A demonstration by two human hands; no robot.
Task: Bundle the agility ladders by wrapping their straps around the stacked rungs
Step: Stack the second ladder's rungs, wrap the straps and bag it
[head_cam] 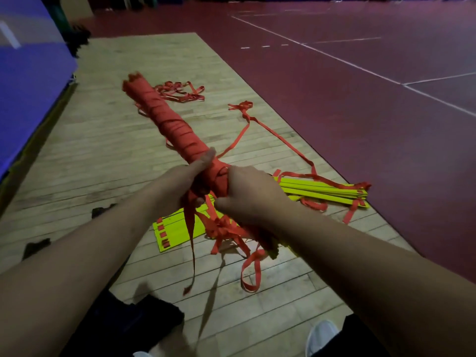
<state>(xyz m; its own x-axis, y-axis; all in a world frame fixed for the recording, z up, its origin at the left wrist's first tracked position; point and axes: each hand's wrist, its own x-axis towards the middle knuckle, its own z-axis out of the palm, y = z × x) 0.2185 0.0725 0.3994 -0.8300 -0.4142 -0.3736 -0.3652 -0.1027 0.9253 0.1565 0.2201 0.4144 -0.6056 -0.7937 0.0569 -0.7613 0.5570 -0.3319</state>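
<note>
Left hand and right hand clench strap-wrapped bundle above open wooden floor.

No writing could be read anywhere. The red-wrapped bundle in the grip showed no print, tag or brand. The yellow rungs on the floor just beyond the grip bore none either. The white lines painted on the red floor, far beyond the grip, were plain court markings without letters or numbers.
</note>
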